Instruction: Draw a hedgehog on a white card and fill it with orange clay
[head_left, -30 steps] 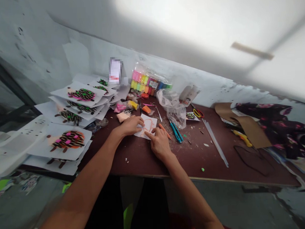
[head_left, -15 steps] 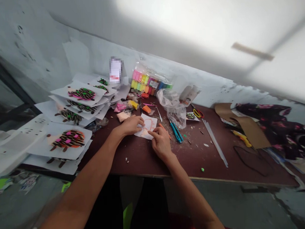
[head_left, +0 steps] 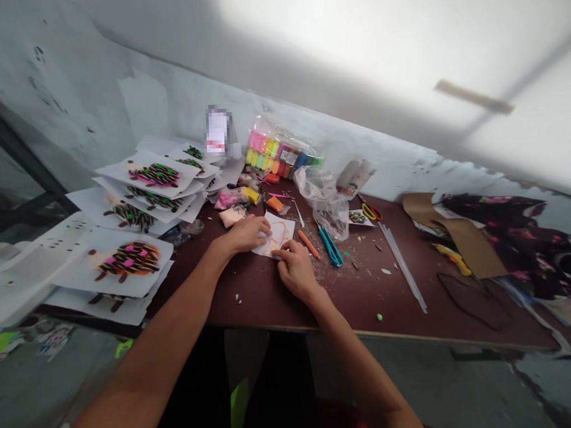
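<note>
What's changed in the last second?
The right hand moved down and left, away from the orange clay strip, which now lies free on the table, and rests on the lower edge of the paper card. The left hand stayed on the card; the blue-handled scissors didn't move.

We see a matt white paper sheet (head_left: 273,234) lying on a smooth, dark brown tabletop (head_left: 363,305) with a faint sheen. Beside it lie scissors (head_left: 331,247) with glossy blue plastic handles and a crumpled clear plastic bag (head_left: 325,203). Further back sits a glossy plastic pack (head_left: 283,155). To the right we find rough brown cardboard (head_left: 474,248) and dark cloth (head_left: 501,231), and behind everything a rough, chipped plaster wall (head_left: 98,102).
</note>
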Tool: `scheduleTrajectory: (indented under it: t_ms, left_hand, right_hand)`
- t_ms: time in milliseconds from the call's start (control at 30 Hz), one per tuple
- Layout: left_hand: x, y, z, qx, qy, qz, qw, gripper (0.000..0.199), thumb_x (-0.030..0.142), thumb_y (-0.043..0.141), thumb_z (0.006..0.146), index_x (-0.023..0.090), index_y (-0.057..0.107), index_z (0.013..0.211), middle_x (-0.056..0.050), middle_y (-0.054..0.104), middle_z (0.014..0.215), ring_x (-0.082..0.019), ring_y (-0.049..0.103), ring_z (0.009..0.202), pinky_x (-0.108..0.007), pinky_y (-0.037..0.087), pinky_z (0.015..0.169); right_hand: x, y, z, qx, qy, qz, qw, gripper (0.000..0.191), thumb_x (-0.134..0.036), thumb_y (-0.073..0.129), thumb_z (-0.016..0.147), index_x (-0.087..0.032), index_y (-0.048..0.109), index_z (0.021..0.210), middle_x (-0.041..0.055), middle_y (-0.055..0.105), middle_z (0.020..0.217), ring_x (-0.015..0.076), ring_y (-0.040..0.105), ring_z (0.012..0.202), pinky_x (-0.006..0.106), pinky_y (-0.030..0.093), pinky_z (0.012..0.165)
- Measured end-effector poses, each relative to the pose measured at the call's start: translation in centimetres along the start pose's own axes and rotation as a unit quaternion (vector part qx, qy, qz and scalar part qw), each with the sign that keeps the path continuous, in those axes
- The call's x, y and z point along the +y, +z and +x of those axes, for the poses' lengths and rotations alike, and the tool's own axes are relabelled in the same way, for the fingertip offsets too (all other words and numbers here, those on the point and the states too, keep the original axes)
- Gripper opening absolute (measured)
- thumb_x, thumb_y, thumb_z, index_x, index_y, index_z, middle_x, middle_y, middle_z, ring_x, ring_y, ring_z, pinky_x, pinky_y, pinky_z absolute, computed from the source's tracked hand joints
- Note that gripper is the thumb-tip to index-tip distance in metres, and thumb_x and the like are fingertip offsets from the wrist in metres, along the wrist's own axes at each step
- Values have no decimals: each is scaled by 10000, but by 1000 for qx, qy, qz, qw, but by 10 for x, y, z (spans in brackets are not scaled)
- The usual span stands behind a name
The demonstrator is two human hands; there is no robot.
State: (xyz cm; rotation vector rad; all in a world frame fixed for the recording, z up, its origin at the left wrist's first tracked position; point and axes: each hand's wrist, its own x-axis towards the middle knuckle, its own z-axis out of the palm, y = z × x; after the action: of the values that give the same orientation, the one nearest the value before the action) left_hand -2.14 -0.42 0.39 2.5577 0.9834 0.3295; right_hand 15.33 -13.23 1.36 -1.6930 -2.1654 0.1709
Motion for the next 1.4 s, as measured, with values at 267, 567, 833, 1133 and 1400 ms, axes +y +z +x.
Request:
scheduleTrajectory:
  t_ms: [267,567,833,1133,1400]
  left_hand:
    - [-2,1,1,-6,-3,-7,1000,335,223,598,811,246,766,1099,-34,673,1270,-255,577,1097,-369,417,999]
    - [-5,3,2,-1,8,-4,1000,328,233,606,808,254,774,1090,-24,682,1252,-241,581,1084,-353,421,992]
    - [-6,4,3,9,6,0,1000,315,242,608,825,256,772,1093,-27,691,1231,-245,581,1077,-347,432,957]
    - [-2,2,1,2,2,0,1000,329,218,593,820,231,770,1097,-35,684,1249,-259,581,1101,-365,419,986]
    - [0,1,0,8,4,15,1000,329,223,581,830,241,770,1099,-37,687,1254,-260,592,1106,-363,439,975]
  right_hand:
    - [-6,3,5,-15,11,39,999,425,-43,496,781,-188,752,1087,84,629,1091,225,566,1062,371,394,930]
    - [-8,2,7,-19,0,129,991,424,-41,484,736,-188,758,1024,74,604,1054,227,550,1054,390,374,952]
    - [10,-1,12,122,29,230,965,432,-60,442,727,-207,761,979,62,576,1013,204,557,998,354,432,936]
    - [11,5,20,54,37,96,993,348,-90,486,803,-193,745,1011,82,580,1083,224,541,1064,393,406,976]
    - [4,4,21,-3,28,-21,999,351,-116,513,851,-171,727,1123,119,578,1186,252,501,1108,390,379,957]
